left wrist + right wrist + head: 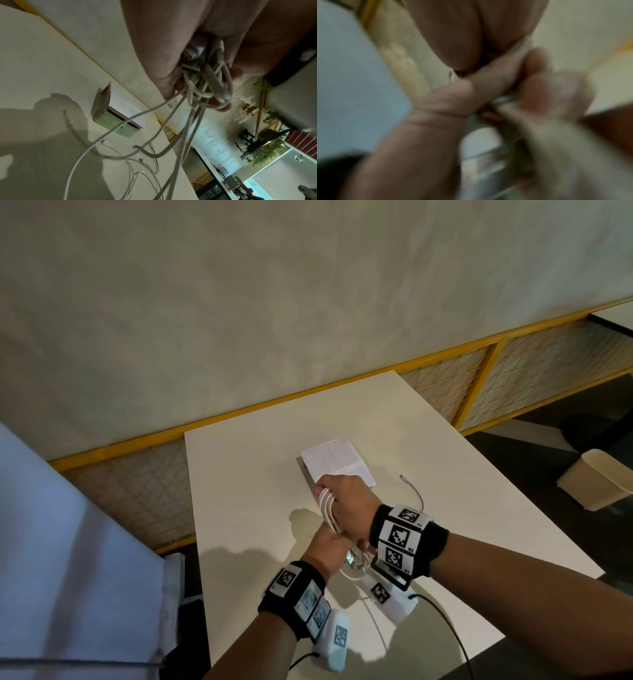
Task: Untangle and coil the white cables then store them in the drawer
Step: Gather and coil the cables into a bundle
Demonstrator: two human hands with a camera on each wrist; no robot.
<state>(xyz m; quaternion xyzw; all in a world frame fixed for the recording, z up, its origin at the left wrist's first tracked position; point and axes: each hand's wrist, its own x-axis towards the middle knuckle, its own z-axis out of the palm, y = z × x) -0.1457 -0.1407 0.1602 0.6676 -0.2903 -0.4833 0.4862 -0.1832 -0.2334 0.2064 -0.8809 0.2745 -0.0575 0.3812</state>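
Note:
Over the middle of the white table [239,474], my right hand [346,503] grips a bundle of looped white cables [327,510]. My left hand [325,542] sits just below it and holds the same bundle. In the left wrist view, the left hand [197,97] curls round the tangled cables [207,81], and strands hang down to loose cables [137,162] lying on the table. One free cable end [407,479] lies to the right of my hands. The small drawer box [118,119] has a green front and is shut. The right wrist view is blurred.
A white paper sheet [332,460] lies on top of the drawer box just beyond my hands. A beige bin [596,484] stands on the floor to the right. A yellow-framed panel [445,378] runs behind the table, and a pale blue surface [51,542] stands on the left.

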